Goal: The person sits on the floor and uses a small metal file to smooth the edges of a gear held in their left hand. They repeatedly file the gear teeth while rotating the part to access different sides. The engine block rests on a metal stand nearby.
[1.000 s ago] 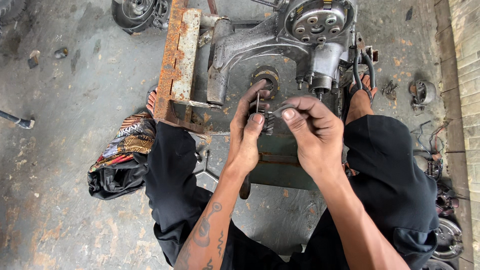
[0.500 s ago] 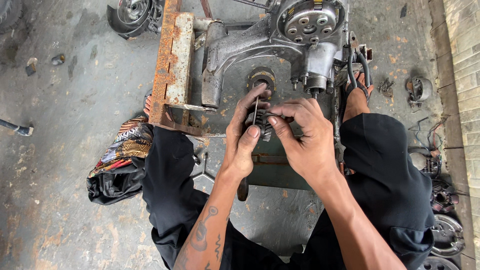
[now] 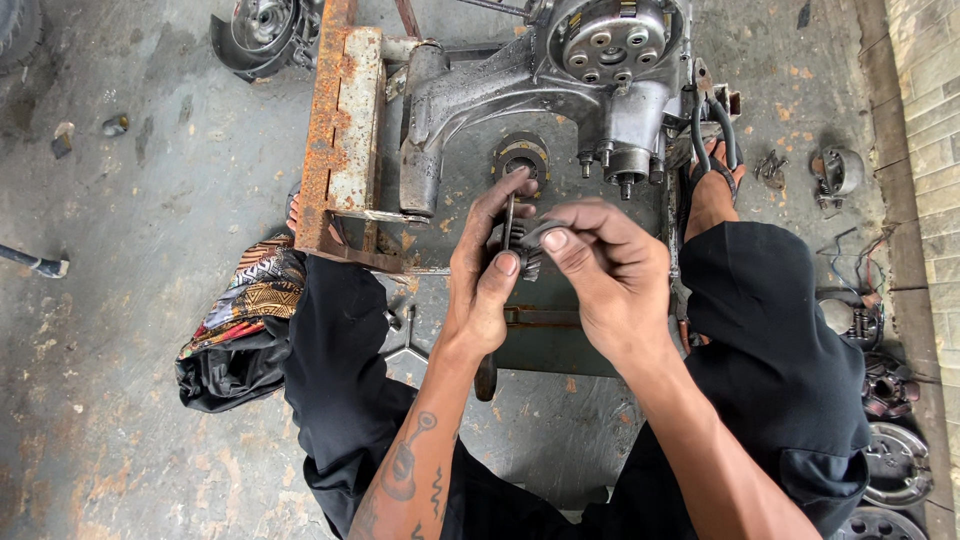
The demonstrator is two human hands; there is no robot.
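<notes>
Seen from above, over two greasy hands at work above a stained concrete floor (image 3: 150, 200). Left hand (image 3: 485, 285) closed around a small dark toothed gear (image 3: 527, 250), thumb pressed against its near face, fingers curled up behind it toward twelve o'clock. Right hand (image 3: 610, 275) closed in a pinch, thumb and forefinger tips meeting on the same gear from three o'clock. Gear held between both hands, near frame centre, clear of the floor, mostly hidden by fingers, so its full shape cannot be made out.

At twelve o'clock from the hands, a grey metal engine casing (image 3: 600, 70) with a round bolted cover. Just below it, a brass-ringed bearing seat (image 3: 522, 155), close above the left fingertips. At eleven o'clock, a rusty orange steel frame (image 3: 340, 130), touching the casing's arm. At six o'clock under the wrists, a dull green metal box (image 3: 545, 345). Black trousers (image 3: 780, 370) to either side. At nine o'clock, a patterned cloth (image 3: 250, 295) bunched beside the left knee. At three o'clock, near the brick wall (image 3: 925, 150), loose small metal parts (image 3: 835, 172). At ten o'clock far off, a hammer handle (image 3: 35, 263).
</notes>
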